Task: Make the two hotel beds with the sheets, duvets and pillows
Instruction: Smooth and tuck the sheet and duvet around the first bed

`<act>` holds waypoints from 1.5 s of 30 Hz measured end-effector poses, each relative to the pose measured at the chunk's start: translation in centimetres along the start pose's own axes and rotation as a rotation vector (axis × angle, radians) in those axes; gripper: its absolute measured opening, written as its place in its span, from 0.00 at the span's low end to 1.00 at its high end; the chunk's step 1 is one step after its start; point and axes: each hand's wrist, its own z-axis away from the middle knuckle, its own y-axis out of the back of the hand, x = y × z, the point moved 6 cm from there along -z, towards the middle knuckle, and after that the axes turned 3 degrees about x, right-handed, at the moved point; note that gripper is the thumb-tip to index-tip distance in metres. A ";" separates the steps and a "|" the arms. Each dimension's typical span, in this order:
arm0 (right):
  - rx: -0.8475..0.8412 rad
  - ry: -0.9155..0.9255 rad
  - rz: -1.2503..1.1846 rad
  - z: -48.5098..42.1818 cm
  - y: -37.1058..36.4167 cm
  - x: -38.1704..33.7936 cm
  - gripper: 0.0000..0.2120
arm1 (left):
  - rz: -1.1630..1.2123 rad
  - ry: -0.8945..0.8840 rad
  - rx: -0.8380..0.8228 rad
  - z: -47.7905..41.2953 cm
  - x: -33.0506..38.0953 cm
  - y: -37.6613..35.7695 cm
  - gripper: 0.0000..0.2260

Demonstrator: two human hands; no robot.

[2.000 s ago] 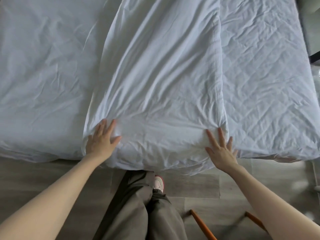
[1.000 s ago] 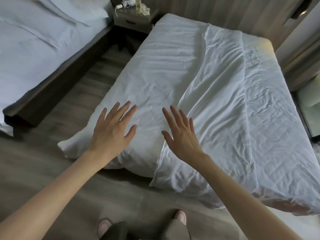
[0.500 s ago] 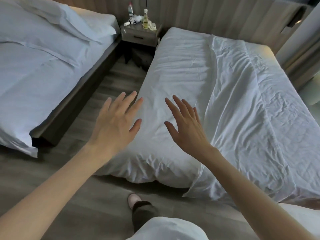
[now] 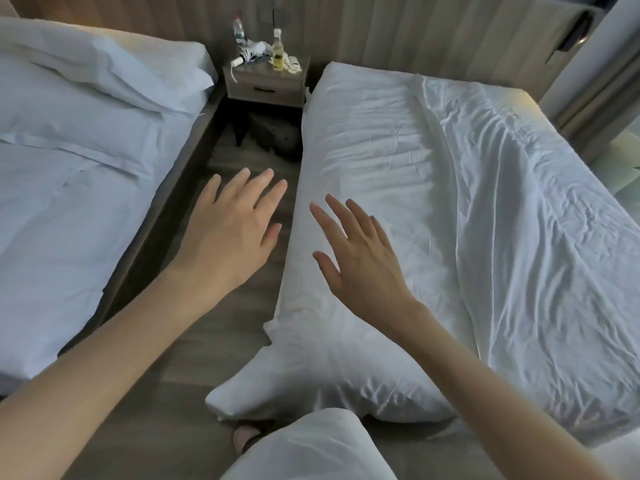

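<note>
Left of the nightstand (image 4: 266, 85) one bed (image 4: 69, 209) looks made. Before it our left hand (image 4: 228, 233) and right hand (image 4: 360, 261) hover spread, empty. Right of it lies the rumpled duvet (image 4: 363, 150): soft, light, floppy; we'd grip its near corner.

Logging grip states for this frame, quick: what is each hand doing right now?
Left hand: open, fingers spread, holding nothing.
Right hand: open, fingers spread, holding nothing.
</note>
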 end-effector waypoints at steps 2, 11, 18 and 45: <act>0.027 -0.012 -0.003 -3.9 -0.6 -1.6 0.28 | 0.028 -0.032 0.021 -1.7 -2.9 -0.1 0.26; 0.042 -0.230 0.112 -16.5 -5.4 -2.3 0.28 | 0.113 -0.192 0.040 -12.3 -13.4 -3.4 0.25; 0.067 -0.397 0.192 -25.6 -9.0 -3.6 0.28 | 0.084 -0.364 0.040 -21.8 -21.9 -7.1 0.26; 0.067 -0.941 0.285 -60.4 -18.8 23.1 0.29 | 0.058 -0.842 -0.022 -73.4 -24.2 -21.8 0.26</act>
